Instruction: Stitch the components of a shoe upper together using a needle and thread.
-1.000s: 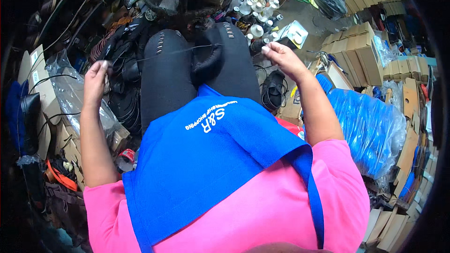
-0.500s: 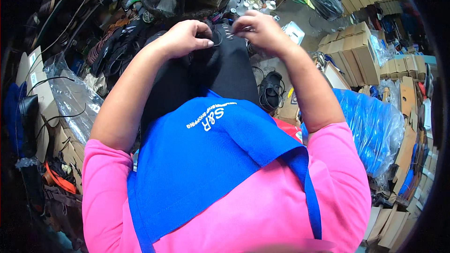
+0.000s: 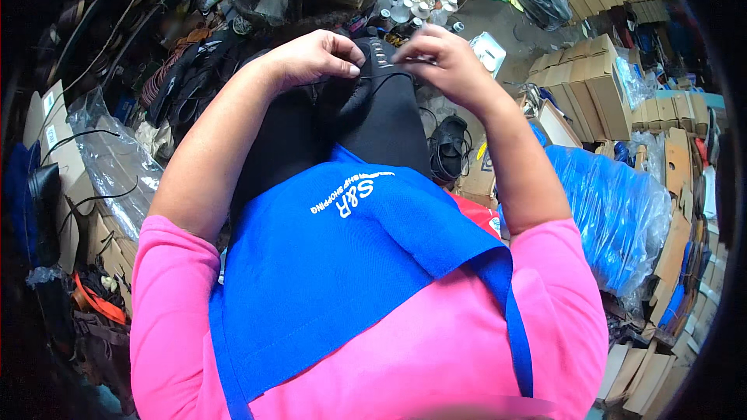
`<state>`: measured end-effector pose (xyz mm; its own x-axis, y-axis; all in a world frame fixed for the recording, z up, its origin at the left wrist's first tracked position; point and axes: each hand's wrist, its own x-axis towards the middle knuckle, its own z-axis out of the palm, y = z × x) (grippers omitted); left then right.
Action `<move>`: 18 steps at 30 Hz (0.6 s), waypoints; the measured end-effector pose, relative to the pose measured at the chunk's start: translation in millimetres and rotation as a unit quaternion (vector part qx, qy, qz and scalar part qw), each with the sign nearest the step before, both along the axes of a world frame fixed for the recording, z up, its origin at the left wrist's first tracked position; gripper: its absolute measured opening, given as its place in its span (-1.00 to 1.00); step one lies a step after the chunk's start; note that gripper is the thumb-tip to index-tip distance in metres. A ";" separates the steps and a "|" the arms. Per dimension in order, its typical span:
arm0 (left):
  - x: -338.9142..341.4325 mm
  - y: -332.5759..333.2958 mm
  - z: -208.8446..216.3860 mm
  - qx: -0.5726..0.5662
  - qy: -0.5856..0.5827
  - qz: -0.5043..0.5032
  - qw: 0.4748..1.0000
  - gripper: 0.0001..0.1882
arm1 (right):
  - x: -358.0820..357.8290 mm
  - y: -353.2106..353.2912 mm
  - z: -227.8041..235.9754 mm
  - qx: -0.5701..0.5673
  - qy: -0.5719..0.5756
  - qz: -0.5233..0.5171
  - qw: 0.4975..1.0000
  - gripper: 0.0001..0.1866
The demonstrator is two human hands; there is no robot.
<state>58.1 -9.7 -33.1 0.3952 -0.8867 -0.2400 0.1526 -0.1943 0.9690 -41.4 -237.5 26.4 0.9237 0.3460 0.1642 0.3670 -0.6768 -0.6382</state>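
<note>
A black shoe (image 3: 377, 58) lies across my dark-trousered lap, with a row of pale lacing marks along its top. My left hand (image 3: 328, 58) is at the shoe's left side, thumb and forefinger pinched on a black shoelace. On the other side, my right hand (image 3: 442, 64) is closed too, its fingertips slightly smeared by motion. A thin dark stretch of the shoelace (image 3: 386, 75) runs across the shoe between both hands. The shoe's lower part blends into the black trousers, so its outline is hard to make out.
A black shoe with loose laces (image 3: 449, 148) sits on the floor to the right. Bottles (image 3: 401, 12) stand beyond my knees. Stacked cardboard boxes (image 3: 583, 82) and a plastic-wrapped blue bundle (image 3: 603, 214) are at right. Clear plastic sheeting (image 3: 117, 155) lies at left.
My right hand has moved slightly down and right. The lace, loosely curved near my left hand before, now stretches across the shoe. My left hand has shifted only a little.
</note>
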 end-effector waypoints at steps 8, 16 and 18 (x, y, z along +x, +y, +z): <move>2.5 6.0 -2.1 -0.004 -0.019 0.003 1.000 -0.78 | 23.5 16.3 -7.8 -0.085 0.007 0.058 0.995 -0.90; 1.1 7.9 -3.4 -0.005 0.004 0.012 1.000 -0.78 | 23.5 21.9 -15.0 -0.067 0.033 0.078 0.994 -0.87; 1.5 9.9 -3.3 -0.007 -0.003 0.014 1.000 -0.76 | 21.0 20.5 -25.4 -0.028 0.052 0.073 0.996 -0.87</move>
<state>59.7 0.2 -36.4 0.4217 -0.8780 -0.2264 0.1529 -0.1772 0.9722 -20.4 -217.0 1.0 0.8744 0.4831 0.0460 0.3969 -0.6574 -0.6405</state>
